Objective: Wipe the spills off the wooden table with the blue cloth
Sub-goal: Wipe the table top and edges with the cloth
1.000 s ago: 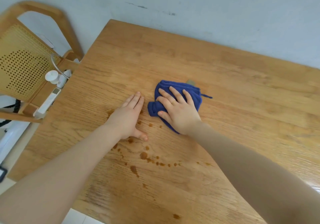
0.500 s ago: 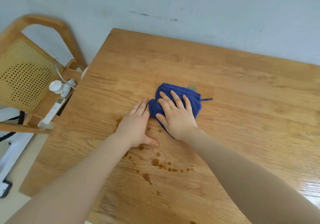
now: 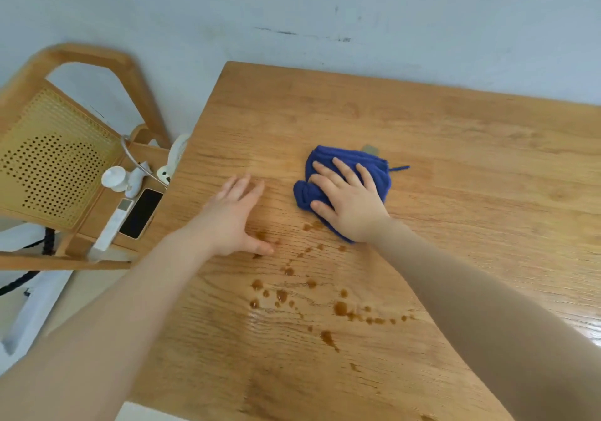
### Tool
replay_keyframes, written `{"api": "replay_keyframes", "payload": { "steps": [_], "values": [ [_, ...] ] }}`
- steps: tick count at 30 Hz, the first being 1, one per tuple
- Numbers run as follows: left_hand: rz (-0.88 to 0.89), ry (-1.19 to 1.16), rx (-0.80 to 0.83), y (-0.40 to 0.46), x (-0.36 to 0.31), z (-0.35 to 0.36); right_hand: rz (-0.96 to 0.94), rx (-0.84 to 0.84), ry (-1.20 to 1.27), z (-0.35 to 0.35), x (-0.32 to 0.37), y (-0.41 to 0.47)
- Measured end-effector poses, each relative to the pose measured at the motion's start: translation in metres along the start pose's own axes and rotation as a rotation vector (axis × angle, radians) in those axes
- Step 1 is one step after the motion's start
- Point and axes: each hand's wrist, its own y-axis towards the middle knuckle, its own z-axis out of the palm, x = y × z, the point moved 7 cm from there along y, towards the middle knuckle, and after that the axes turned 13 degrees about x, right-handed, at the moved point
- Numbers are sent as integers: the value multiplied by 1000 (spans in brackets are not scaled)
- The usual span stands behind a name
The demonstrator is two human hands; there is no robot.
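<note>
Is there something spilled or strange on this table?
Yes. Brown drops lie scattered on the wooden table, mostly nearer the person than the blue cloth under the right hand. The left hand rests flat beside them.

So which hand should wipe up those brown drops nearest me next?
Probably the right hand: it already presses the blue cloth flat, just beyond the brown drops. The left hand rests bare on the wooden table.
</note>
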Motion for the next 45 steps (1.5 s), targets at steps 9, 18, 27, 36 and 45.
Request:
{"api": "replay_keyframes", "payload": {
  "steps": [9,18,27,36,45],
  "values": [
    [-105,241,-27,6,33,-1,33,-4,-18,-6,4,27],
    [-82,160,-23,5,41,5,83,14,-30,4,33,26],
    [-50,83,-84,12,51,5,63,3,-92,-3,42,56],
    [-113,79,-69,8,50,7,8,17,-90,3,60,50],
    [-66,5,-116,6,52,4,-82,16,-105,0,75,74]
  ]
}}
